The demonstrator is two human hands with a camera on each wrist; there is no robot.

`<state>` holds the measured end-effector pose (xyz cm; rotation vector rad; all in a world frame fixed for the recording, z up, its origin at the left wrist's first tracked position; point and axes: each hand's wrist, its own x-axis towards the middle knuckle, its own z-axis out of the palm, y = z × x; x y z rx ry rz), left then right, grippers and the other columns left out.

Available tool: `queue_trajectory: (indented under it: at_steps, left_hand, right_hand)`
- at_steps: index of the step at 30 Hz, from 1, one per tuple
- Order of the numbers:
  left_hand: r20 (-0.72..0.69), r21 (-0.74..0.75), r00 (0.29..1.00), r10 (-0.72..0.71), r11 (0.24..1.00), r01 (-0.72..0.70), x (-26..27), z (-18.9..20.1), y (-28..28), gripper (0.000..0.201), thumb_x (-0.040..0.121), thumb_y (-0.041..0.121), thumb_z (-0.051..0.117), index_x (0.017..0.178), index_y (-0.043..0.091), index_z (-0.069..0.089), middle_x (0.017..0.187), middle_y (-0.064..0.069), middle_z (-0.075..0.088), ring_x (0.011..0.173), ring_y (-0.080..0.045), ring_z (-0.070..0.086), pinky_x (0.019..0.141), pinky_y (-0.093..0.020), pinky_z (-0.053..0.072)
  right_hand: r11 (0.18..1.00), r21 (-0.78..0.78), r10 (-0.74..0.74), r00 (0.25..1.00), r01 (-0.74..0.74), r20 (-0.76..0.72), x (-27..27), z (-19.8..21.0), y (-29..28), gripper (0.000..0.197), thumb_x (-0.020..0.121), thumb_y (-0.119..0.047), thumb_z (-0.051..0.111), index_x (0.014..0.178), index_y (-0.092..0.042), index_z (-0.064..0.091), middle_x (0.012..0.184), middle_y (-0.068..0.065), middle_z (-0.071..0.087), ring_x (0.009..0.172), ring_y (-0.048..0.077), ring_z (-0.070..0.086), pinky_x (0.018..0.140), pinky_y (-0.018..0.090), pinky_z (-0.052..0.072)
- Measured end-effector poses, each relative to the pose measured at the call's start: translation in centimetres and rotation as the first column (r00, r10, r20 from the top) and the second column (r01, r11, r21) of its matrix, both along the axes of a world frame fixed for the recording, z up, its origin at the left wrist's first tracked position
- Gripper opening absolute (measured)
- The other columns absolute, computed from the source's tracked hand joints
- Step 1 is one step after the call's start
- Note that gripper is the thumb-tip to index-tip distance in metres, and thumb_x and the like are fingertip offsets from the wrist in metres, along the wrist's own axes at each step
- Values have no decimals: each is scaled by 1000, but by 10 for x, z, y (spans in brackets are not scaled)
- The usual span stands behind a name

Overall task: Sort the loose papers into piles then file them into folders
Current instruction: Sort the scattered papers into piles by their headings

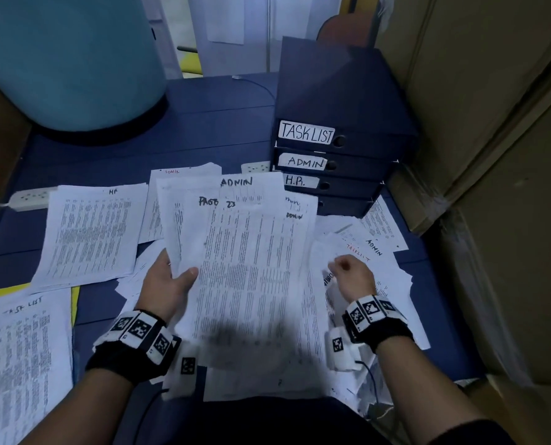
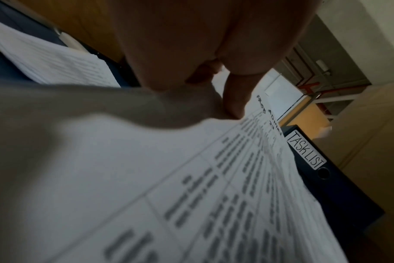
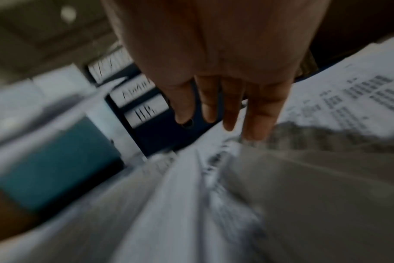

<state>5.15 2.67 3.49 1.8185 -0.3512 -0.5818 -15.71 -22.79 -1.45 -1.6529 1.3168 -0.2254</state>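
Note:
My left hand [image 1: 171,277] grips a sheaf of printed sheets [image 1: 245,268] marked "ADMIN" and "PAGE 23", thumb on top, above the table's middle. The left wrist view shows the thumb [image 2: 234,101] pressed on that sheaf [image 2: 169,178]. My right hand [image 1: 348,271] hovers over the loose paper heap [image 1: 380,252] on the right, where a sheet reads "TASKLIST" in red. Its fingers [image 3: 227,106] hang straight and hold nothing. Sorted piles lie on the left: an "HP" pile [image 1: 91,232], a "TASK LIST" pile [image 1: 20,364] and an "ADMIN" pile [image 1: 184,175]. Stacked blue folders [image 1: 332,155] labelled TASK LIST, ADMIN and H.R. stand at the back right.
A large teal cylinder [image 1: 68,59] stands at the back left of the blue table [image 1: 203,133]. Cardboard boxes [image 1: 492,155] wall off the right side. A white power strip [image 1: 27,199] lies at the left edge. A yellow sheet [image 1: 7,292] pokes out under the near-left pile.

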Motion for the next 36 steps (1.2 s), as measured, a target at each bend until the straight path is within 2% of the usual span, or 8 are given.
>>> queue_trajectory:
  at_steps: [4, 10, 16, 19, 22, 25, 30, 36]
  left_hand:
    - [70, 133, 995, -66, 989, 56, -4, 2, -4, 15, 90, 3, 59, 103, 12, 59, 86, 0, 66, 81, -21, 60, 66, -26, 44]
    - [47, 116, 989, -140, 984, 133, -10, 15, -7, 38, 73, 35, 68, 100, 9, 62, 83, -3, 68, 74, -12, 64, 62, -21, 46]
    - [22, 108, 989, -144, 984, 141, -16, 17, -12, 22, 89, 1, 60, 111, 1, 62, 94, -2, 70, 78, -4, 66, 63, -14, 46]
    - [-7, 92, 992, -124, 988, 124, -20, 20, -11, 23, 88, 3, 64, 111, 3, 62, 92, -1, 71, 77, -5, 69, 66, -19, 52]
    - [-11, 95, 996, -91, 991, 91, -23, 20, -8, 23, 89, -1, 60, 112, 3, 61, 94, -1, 71, 79, -5, 68, 66, -18, 51]
    - [-4, 91, 998, -63, 994, 63, -26, 19, -4, 26, 88, 1, 62, 114, 5, 61, 98, -2, 71, 89, -14, 67, 72, -24, 49]
    - [23, 115, 999, -47, 992, 44, -31, 19, -6, 23, 89, 0, 59, 111, 5, 62, 94, -1, 71, 88, -18, 67, 71, -29, 48]
    - [132, 151, 991, 36, 987, -56, -31, 31, -13, 20, 90, 4, 60, 109, 13, 60, 89, 4, 67, 87, -19, 64, 81, -38, 49]
  right_hand:
    - [972, -69, 170, 872, -226, -459, 9, -43, -9, 46, 90, -29, 66, 125, -4, 51, 128, 16, 47, 119, 35, 45, 92, 41, 46]
    - [980, -83, 120, 874, -179, -470, 24, -54, -14, 55, 86, -19, 73, 131, -9, 43, 133, 15, 41, 120, 34, 43, 94, 46, 48]
    - [944, -114, 198, 808, -310, -554, 25, -48, -14, 45, 88, -16, 65, 129, -5, 48, 131, 15, 37, 120, 34, 39, 91, 47, 49]
    - [968, -97, 166, 876, -233, -452, 24, -45, -16, 33, 91, -6, 60, 123, -3, 54, 124, 14, 44, 111, 32, 50, 88, 36, 53]
    - [967, -126, 176, 938, -222, -297, 15, -28, -19, 17, 93, 7, 46, 103, -3, 55, 96, 4, 43, 86, 23, 52, 57, 6, 38]
    - [986, -159, 38, 998, -45, -44, 0, 2, -19, 24, 96, 5, 40, 80, -11, 45, 79, 6, 43, 62, 19, 44, 40, 12, 33]
    - [914, -381, -87, 984, 141, 155, -22, 61, -41, 13, 100, -10, 43, 102, -8, 56, 81, 11, 56, 74, 26, 52, 55, 28, 31]
    - [622, -698, 18, 885, 354, 465, -40, 141, -65, 14, 93, -6, 52, 102, 0, 62, 82, 5, 56, 75, 5, 47, 68, 21, 34]
